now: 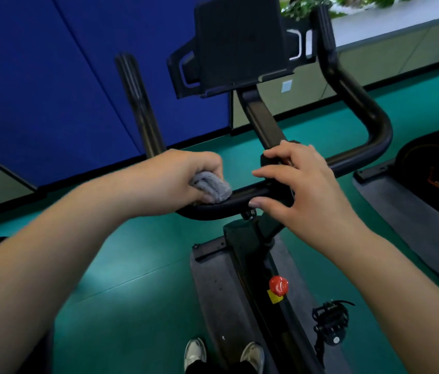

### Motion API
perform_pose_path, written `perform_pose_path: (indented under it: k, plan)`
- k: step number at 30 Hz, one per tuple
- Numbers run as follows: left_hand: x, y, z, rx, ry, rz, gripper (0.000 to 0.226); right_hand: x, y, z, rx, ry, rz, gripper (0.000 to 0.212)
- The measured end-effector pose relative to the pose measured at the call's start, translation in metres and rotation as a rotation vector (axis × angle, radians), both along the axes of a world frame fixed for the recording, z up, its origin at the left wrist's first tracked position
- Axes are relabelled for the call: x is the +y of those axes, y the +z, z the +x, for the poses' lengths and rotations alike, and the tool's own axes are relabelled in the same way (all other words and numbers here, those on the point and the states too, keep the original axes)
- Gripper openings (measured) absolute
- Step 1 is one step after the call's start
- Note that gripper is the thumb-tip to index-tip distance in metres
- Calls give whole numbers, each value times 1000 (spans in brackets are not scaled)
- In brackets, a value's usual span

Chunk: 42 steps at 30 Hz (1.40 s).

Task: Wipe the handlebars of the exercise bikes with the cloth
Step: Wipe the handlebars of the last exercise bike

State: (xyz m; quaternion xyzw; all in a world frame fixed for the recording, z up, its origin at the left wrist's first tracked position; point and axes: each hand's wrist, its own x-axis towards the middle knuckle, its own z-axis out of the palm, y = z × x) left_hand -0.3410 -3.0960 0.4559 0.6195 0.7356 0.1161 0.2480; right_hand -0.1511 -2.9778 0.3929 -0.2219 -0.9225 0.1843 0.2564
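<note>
A black exercise bike's handlebar (pixel 242 202) runs across the middle, with one horn rising at the left and a curved horn at the right (pixel 372 114). My left hand (pixel 178 176) grips a bunched grey cloth (pixel 211 186) and presses it on the bar's left part. My right hand (pixel 304 184) rests on the centre clamp of the bar, fingers spread and thumb under the bar. A black tablet holder (pixel 240 41) stands above the stem.
A red knob (pixel 278 285) sits on the bike frame below, a pedal (pixel 330 322) to its right. The bike stands on a grey mat (pixel 213 279) on a green floor. Blue panels stand at the left. Another machine's base (pixel 434 179) lies at the right. My shoes (pixel 195 352) show at the bottom.
</note>
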Motion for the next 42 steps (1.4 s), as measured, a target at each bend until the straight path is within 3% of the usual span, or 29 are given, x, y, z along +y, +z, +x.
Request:
perform_pose_path:
  k: [6, 13, 16, 22, 26, 32, 37, 42]
  plan:
    - [-10, 12, -22, 182, -163, -81, 27, -15, 4, -25, -68, 73, 28, 33]
    - [-3, 13, -50, 335, -330, -7, 40, -22, 14, -41, -130, -11, -2, 25]
    - [3, -3, -44, 298, -435, -80, 39, -25, 14, -51, -124, -50, -38, 13]
    - [12, 2, -71, 231, -529, -97, 42, -28, 16, -67, -145, -31, -153, 18]
    - [16, 10, -99, 193, -558, 15, 44, -35, 17, -78, -118, -55, -264, 23]
    - [20, 4, -169, 320, -519, 340, 39, -43, 21, -105, -181, -80, -350, 43]
    - [38, 10, -197, 533, -550, 426, 38, -43, 24, -132, -187, -75, -440, 49]
    - [48, 27, -219, 563, -468, 519, 36, -40, 26, -151, -175, -81, -490, 50]
